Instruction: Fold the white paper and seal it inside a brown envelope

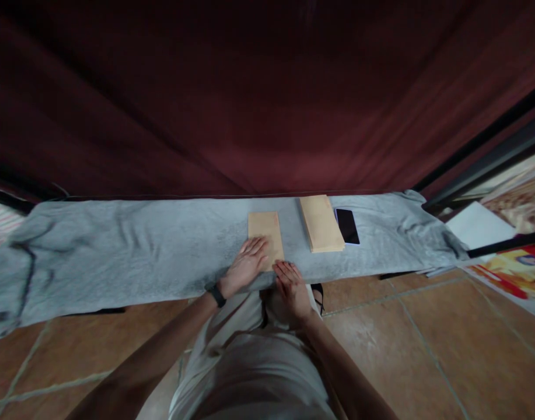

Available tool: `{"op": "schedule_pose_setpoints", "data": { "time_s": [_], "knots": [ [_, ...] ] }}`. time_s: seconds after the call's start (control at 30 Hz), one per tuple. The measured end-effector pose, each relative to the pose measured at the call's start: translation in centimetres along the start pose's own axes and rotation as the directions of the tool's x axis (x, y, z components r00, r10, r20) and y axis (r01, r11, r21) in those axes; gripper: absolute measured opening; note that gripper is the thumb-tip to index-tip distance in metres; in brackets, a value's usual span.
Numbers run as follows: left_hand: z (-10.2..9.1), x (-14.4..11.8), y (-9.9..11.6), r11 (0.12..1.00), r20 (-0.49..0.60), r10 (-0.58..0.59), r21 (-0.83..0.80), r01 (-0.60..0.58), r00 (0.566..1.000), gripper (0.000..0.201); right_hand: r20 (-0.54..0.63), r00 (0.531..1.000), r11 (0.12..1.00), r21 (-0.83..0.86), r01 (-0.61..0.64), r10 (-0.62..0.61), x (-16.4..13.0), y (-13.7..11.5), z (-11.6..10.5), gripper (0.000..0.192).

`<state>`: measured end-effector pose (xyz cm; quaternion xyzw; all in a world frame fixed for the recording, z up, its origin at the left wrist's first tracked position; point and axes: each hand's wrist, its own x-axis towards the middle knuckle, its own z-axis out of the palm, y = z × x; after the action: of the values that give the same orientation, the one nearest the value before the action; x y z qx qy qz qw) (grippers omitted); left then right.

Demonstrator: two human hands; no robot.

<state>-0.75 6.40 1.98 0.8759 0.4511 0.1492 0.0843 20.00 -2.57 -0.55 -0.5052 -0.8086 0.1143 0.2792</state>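
Observation:
A brown paper envelope (266,224) lies flat on the grey cloth, its long side running away from me. My left hand (249,256) rests palm down across its left and middle part, fingers stretched out. At the envelope's near right corner, my right hand (291,283) lies with fingers extended and close together, the tips touching the corner. Part of the envelope is hidden under the left hand. To the right sits a stack of similar brown envelopes (322,223), which neither hand touches.
A dark phone (348,226) lies right of the stack. The narrow bench (131,245) is draped in rumpled grey cloth. Behind it hangs a dark red curtain (267,116). Metal bars and a red-yellow printed bag (516,271) are at the right, above a tiled floor (381,338).

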Motion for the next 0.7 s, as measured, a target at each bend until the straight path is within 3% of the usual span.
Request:
{"op": "schedule_pose_setpoints", "data": {
  "time_s": [0.2,0.4,0.53,0.7],
  "knots": [
    [1.6,6.2,-3.1,0.998,0.058,-0.028,0.05,0.025,0.998,0.062,-0.013,1.0,1.0,0.014,0.011,-0.011,0.1,0.2,0.1,0.05],
    [2.4,11.0,-4.6,0.998,0.099,0.001,0.069,-0.008,0.995,0.062,-0.005,1.0,1.0,0.017,-0.017,0.017,0.2,0.2,0.2,0.049],
    [2.9,12.4,-5.0,0.998,0.108,0.015,0.064,-0.022,0.994,0.062,-0.002,1.0,0.999,0.025,-0.027,0.027,0.2,0.3,0.3,0.048],
    [3.0,11.9,-4.9,0.997,0.129,0.049,0.059,-0.057,0.99,0.064,-0.003,0.999,0.998,0.046,-0.036,0.036,0.2,0.2,0.3,0.048]
  ]
}}
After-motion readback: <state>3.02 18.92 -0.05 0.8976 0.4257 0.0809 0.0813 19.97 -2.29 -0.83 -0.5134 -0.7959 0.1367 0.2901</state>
